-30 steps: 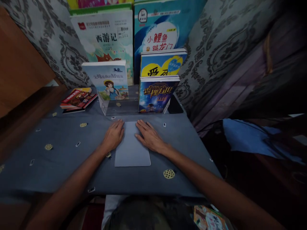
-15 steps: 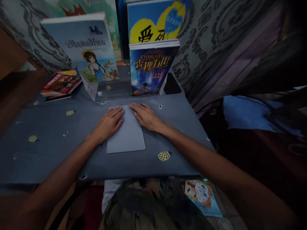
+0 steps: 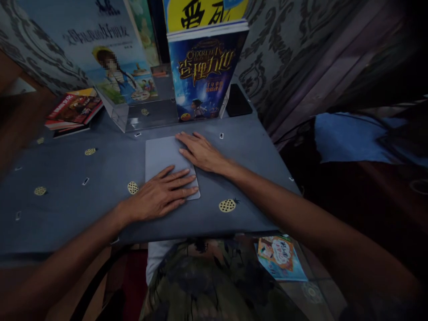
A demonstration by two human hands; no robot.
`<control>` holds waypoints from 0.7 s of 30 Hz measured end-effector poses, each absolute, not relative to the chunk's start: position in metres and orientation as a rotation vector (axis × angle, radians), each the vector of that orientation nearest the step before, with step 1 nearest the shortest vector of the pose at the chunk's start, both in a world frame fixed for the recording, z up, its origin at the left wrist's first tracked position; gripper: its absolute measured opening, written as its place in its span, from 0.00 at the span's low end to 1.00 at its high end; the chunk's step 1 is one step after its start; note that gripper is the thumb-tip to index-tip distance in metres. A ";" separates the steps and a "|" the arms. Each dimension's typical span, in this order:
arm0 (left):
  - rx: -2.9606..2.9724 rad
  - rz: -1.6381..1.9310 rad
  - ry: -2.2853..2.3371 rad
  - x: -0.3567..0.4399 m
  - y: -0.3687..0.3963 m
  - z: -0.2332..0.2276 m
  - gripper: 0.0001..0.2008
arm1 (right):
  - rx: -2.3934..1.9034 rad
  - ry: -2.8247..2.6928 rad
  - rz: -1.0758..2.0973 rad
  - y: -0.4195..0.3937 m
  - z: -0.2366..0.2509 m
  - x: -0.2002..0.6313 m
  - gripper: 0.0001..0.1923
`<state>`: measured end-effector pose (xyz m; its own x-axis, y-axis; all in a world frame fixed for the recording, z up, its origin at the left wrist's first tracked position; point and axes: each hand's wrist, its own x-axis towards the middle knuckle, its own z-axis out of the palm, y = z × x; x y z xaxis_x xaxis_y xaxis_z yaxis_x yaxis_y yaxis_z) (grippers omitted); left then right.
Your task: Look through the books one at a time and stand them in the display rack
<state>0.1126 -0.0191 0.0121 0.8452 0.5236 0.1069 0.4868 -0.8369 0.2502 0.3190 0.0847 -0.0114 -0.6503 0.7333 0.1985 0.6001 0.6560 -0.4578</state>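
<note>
A pale grey rectangular sheet with rounded corners (image 3: pixel 159 151) lies flat on the dark tablecloth (image 3: pixel 67 214) in front of me. I cannot make out whether it is a card or a thin booklet. Across its lower part rests my left hand (image 3: pixel 163 192), palm down with fingers spread, covering the near left corner. My right hand (image 3: pixel 202 152) lies over the upper right edge, fingers stretched out and the fingertips near the far corner. Neither hand grips anything.
Beyond the sheet stand upright books, a dark blue one (image 3: pixel 202 84) and a light blue one (image 3: pixel 117 80), in a clear holder (image 3: pixel 117 117). A small pile of books (image 3: pixel 76 109) is at left, a black phone (image 3: pixel 238 100) at right. Below the table's edge lies a colourful book (image 3: pixel 282 258).
My left hand has slid from the sheet's upper left down to its near edge, fingers now spread toward the right. My right hand stays near the upper right corner. The view has shifted slightly.
</note>
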 end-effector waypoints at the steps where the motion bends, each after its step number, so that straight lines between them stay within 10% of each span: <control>1: 2.792 0.244 0.764 0.113 -0.021 0.013 0.21 | -1.053 -2.510 0.498 0.084 -0.011 0.319 0.26; 21: 2.566 0.490 1.419 0.040 0.000 0.004 0.25 | -1.021 -2.575 0.466 0.085 -0.012 0.318 0.29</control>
